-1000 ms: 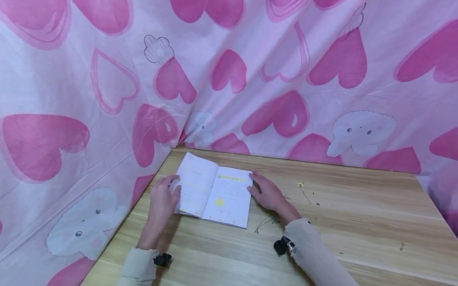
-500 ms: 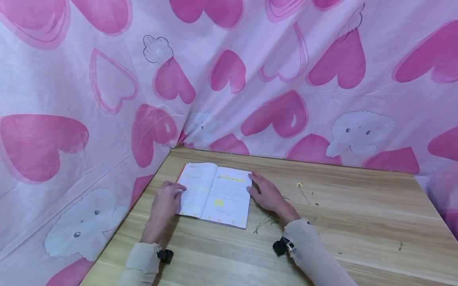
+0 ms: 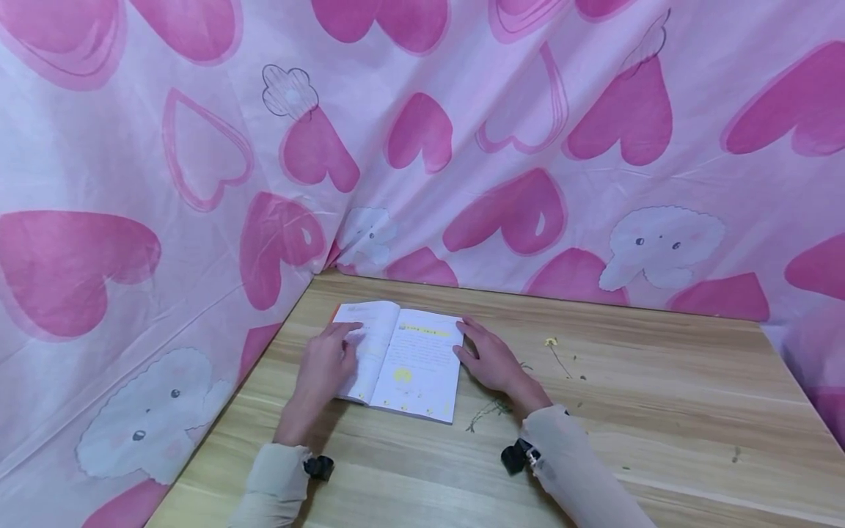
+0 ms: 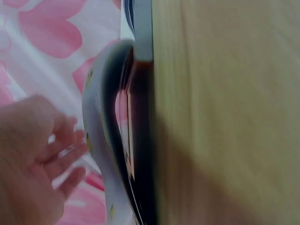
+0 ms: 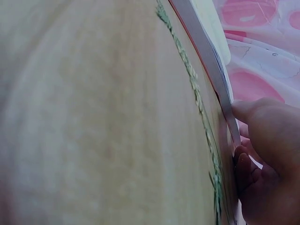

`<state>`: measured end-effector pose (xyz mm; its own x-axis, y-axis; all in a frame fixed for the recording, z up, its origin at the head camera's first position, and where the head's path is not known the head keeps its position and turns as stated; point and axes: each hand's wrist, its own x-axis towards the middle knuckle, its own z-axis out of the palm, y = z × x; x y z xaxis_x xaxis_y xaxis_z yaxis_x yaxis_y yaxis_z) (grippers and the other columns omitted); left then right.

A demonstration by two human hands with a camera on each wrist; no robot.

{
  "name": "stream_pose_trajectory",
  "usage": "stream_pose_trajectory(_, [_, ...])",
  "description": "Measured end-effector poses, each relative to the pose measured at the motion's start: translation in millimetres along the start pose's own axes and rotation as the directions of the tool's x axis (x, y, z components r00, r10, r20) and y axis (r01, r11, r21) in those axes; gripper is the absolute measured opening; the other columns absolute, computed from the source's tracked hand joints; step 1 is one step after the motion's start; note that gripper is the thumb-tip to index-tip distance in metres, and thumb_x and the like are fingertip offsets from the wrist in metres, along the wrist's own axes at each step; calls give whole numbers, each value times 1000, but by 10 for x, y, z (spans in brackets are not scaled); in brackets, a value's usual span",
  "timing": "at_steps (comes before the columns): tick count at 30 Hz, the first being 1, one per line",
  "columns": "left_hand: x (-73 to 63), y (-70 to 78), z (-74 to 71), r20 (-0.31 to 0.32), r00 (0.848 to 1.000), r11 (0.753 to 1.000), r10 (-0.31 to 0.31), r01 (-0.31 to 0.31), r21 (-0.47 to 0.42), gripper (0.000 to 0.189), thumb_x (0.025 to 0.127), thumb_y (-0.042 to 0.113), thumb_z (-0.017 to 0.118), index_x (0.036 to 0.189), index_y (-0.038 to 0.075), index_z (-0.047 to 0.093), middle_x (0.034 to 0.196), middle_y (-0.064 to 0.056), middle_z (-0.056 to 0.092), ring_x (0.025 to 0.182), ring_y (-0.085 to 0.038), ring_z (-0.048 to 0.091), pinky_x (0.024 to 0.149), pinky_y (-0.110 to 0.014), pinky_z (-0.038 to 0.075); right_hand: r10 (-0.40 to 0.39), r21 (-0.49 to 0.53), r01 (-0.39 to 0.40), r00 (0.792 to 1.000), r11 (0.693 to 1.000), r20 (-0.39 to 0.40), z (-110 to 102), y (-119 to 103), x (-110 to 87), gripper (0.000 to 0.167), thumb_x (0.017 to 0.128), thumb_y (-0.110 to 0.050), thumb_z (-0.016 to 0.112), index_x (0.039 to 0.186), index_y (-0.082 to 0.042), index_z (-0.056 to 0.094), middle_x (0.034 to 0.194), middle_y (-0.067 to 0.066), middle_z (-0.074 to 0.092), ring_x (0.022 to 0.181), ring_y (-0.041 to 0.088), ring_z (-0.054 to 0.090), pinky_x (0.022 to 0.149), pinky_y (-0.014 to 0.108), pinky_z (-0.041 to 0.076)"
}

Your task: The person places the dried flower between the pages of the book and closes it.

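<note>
An open book (image 3: 422, 374) lies on the wooden table, its white pages printed with text and yellow decorations. Over its left page is my left hand (image 3: 325, 367), index finger stretched toward the upper part of the page. The left wrist view shows those left pages (image 4: 96, 122) bowing up in a curve, with the fingers of my left hand (image 4: 35, 154) loosely bent close to them. My right hand (image 3: 491, 359) holds the book's right edge. In the right wrist view its thumb (image 5: 248, 111) rests at the page edge while other fingers curl lower at the book's side.
A green sprig (image 3: 488, 412) lies right of the book, partly under the right forearm. Farther right is a yellow flower on a thin stem (image 3: 559, 358), with small plant bits around. A pink heart-patterned cloth (image 3: 502, 213) hangs along the table's back and left edges.
The left page, raised at its outer edge a second ago, has come down. My left hand has moved right from that edge onto the page. The right hand has stayed at the right edge.
</note>
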<state>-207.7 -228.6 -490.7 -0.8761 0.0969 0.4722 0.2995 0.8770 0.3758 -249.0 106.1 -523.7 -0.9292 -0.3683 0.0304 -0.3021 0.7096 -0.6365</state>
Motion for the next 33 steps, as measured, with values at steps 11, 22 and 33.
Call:
stream_pose_trajectory(11, [120, 190, 322, 292, 952, 996, 90, -92, -4, 40, 101, 26, 75, 140, 16, 74, 156, -17, 62, 147, -40, 56, 110, -65, 50, -1, -4, 1, 1000, 1000, -8, 27, -3, 12, 65, 113, -39, 58, 168, -11, 39, 180, 10, 29, 167, 32, 27, 134, 55, 28])
stream_pose_trajectory(22, [116, 228, 332, 388, 921, 999, 25, -42, 35, 45, 104, 35, 73, 146, 21, 69, 165, -15, 53, 154, -39, 49, 114, -67, 48, -3, 15, 3, 1000, 1000, -29, 19, 9, -30, 64, 112, -36, 60, 167, -11, 41, 179, 9, 31, 166, 31, 29, 134, 54, 29])
stream_pose_trajectory(33, [121, 222, 347, 409, 912, 999, 8, -22, 28, 42, 105, 35, 72, 145, 21, 68, 163, -14, 54, 152, -39, 50, 113, -67, 48, -39, 135, 58, 989, 989, -139, -195, 62, -232, 39, 108, -18, 68, 145, -8, 67, 144, 13, 69, 131, 32, 65, 112, 54, 55])
